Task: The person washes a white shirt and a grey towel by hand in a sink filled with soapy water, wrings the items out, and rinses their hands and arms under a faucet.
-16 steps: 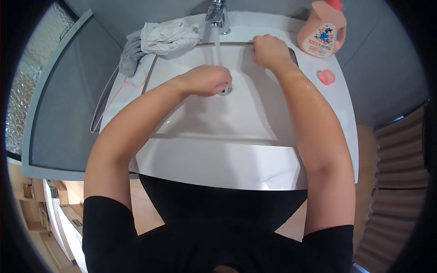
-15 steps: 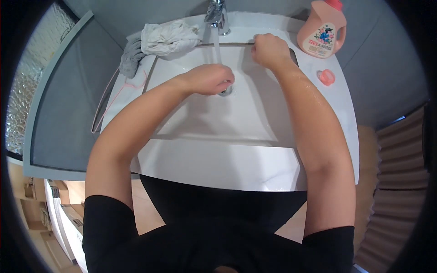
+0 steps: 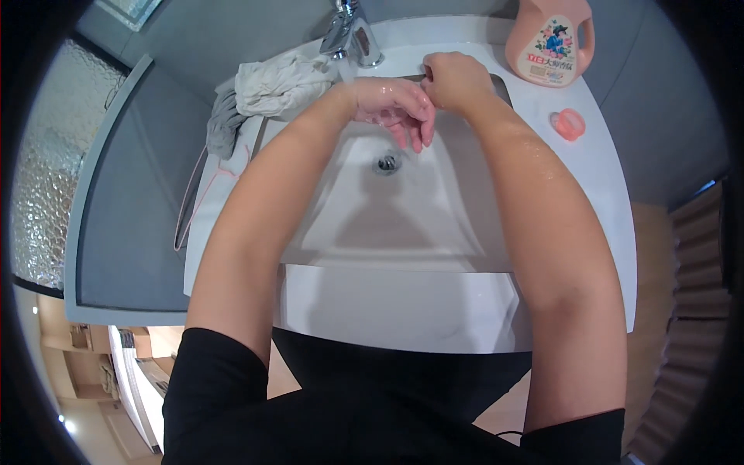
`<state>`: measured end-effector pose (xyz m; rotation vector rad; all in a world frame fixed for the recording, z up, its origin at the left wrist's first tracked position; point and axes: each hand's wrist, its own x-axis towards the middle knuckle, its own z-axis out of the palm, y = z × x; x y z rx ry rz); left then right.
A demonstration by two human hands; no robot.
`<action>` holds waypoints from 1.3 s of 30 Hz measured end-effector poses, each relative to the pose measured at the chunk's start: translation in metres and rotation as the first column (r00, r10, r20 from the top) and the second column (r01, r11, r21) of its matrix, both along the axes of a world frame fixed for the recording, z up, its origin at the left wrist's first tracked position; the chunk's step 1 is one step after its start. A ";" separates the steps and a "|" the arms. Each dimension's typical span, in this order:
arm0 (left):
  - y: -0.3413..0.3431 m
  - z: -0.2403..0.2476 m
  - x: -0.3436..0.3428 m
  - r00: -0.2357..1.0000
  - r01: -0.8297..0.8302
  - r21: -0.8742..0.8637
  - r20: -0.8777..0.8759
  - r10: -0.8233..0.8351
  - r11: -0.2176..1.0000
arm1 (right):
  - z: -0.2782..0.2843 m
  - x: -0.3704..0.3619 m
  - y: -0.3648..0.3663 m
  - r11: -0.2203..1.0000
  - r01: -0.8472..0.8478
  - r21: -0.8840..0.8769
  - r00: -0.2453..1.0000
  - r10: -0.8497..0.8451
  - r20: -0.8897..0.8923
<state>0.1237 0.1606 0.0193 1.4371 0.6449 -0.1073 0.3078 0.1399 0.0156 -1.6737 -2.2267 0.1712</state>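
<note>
My wet left hand (image 3: 395, 108) hangs under the tap (image 3: 350, 35); my right hand (image 3: 453, 80) rests on the sink (image 3: 434, 232) rim.

Both bare forearms come in from the near edge and reach toward the far side, coming close together there. The left hand (image 3: 395, 108) is wet, palm turned down, its fingers (image 3: 415, 133) loosely open and pointing down to the near right. The right hand (image 3: 453, 77) is just beside it, touching it, with fingers curled into a loose fist. The right forearm shows water drops.
</note>
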 end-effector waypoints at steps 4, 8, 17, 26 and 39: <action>0.020 -0.004 0.002 0.992 0.093 -0.066 0.086 -0.087 0.993 | -0.003 0.005 0.005 1.000 0.028 -0.002 0.996 -0.028 -0.085; 0.035 -0.018 0.004 0.914 0.248 -0.280 0.386 -0.128 0.927 | -0.011 0.010 0.018 0.998 0.038 0.051 0.973 -0.026 -0.230; 0.060 -0.003 0.033 0.732 0.454 -0.235 0.649 -0.209 0.860 | -0.022 0.017 0.038 0.994 0.082 -0.068 0.693 -0.106 -0.713; 0.081 -0.004 0.053 0.548 0.628 -0.136 0.776 -0.312 0.766 | -0.027 0.020 0.045 0.996 0.090 0.005 0.467 -0.038 -0.884; 0.066 -0.011 0.025 0.776 0.372 -0.167 0.596 -0.207 0.913 | -0.025 0.017 0.042 0.993 0.112 -0.028 0.680 -0.097 -0.727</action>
